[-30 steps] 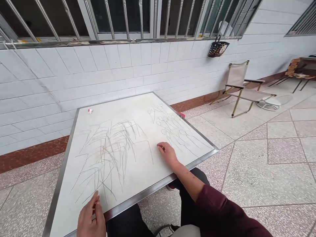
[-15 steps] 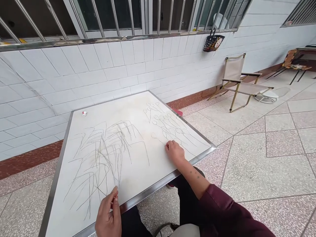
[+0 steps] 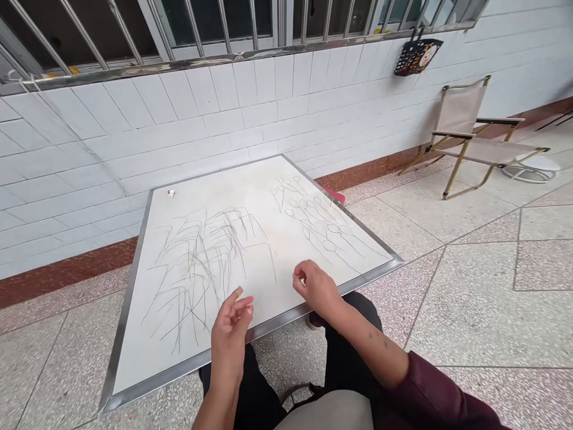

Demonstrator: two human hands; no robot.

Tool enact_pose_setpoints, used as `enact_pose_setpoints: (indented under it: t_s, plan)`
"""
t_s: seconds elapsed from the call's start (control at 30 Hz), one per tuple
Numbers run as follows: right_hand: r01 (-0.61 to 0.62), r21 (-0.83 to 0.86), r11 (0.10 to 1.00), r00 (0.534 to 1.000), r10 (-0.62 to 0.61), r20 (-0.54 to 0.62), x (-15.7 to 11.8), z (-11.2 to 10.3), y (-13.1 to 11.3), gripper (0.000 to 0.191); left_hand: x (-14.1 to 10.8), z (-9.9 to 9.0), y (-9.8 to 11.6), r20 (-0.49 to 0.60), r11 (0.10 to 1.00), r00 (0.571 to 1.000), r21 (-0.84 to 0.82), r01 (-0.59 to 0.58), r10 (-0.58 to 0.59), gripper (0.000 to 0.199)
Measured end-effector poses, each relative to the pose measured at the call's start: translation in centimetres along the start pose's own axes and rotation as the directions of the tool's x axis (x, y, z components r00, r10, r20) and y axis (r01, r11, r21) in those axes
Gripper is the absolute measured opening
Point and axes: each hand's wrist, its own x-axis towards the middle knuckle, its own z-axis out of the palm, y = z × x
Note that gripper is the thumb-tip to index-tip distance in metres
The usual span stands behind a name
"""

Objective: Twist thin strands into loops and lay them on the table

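The right hand (image 3: 317, 286) is leaving the looped strands (image 3: 333, 229) by the tabletop's (image 3: 242, 185) right edge — another seems to be lying there. The left hand (image 3: 230, 322) is coming nearer. Both are curling — whether they're gripping, I can't tell. Bent strands (image 3: 192, 261) are lying toward the left edge.

On the white table (image 3: 250, 185), toward nine o'clock, many thin, dark bent strands (image 3: 197, 263) lie in a loose tangle, angular and crossing one another. Toward two o'clock, looped strands (image 3: 318, 217) lie spread out, just as thin and dark, with small rings toward ten o'clock and tails trailing toward four.
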Motion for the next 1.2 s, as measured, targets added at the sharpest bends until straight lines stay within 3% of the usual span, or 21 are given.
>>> enact_pose_setpoints:
  t_s: [0.07,0.17,0.4,0.53,0.67,0.8,0.9,1.07,1.2]
  plan:
    - [0.173,0.14,0.975,0.984,-0.166,-0.062,-2.3,-0.6,-1.6,0.006,0.3,0.8,1.7,0.016,0.99,1.0,-0.138,0.028,-0.026,0.062]
    - [0.33,0.236,0.914,0.944,-0.311,-0.113,-5.0,-1.6,-3.2,0.01,-0.3,1.8,3.8,-0.026,0.961,0.999,-0.274,-0.026,0.019,0.057]
    - [0.417,0.338,0.844,0.903,-0.427,-0.049,-7.9,-3.2,-4.2,0.011,-3.6,2.2,5.2,-0.19,0.915,0.98,-0.384,-0.122,0.051,0.04]
    - [0.39,0.509,0.767,0.901,-0.432,-0.04,-8.4,-3.8,-4.6,0.004,-5.0,2.2,5.5,-0.164,0.923,0.985,-0.369,-0.113,0.055,0.038]
    - [0.373,0.65,0.663,0.898,-0.435,-0.072,-8.6,-4.0,-5.1,0.027,-6.3,2.5,5.7,-0.086,0.925,0.996,-0.378,-0.032,0.0,0.04]
    - [0.382,0.654,0.653,0.902,-0.416,-0.112,-9.0,-4.3,-5.1,0.036,-7.1,2.4,5.7,-0.076,0.939,0.997,-0.343,-0.01,-0.018,0.04]
    - [0.318,0.724,0.612,0.907,-0.418,-0.045,-9.5,-4.5,-5.1,0.045,-7.5,2.2,5.4,-0.083,0.957,0.997,-0.291,-0.02,-0.004,0.04]
    - [0.153,0.826,0.543,0.899,-0.423,0.112,-10.3,-4.6,-5.4,0.025,-8.1,2.0,4.8,-0.082,0.97,0.993,-0.222,-0.104,0.088,0.038]
    - [0.074,0.861,0.503,0.903,-0.401,0.157,-10.7,-5.2,-5.6,0.017,-8.8,1.8,4.7,-0.038,0.968,0.996,-0.235,-0.085,0.079,0.043]
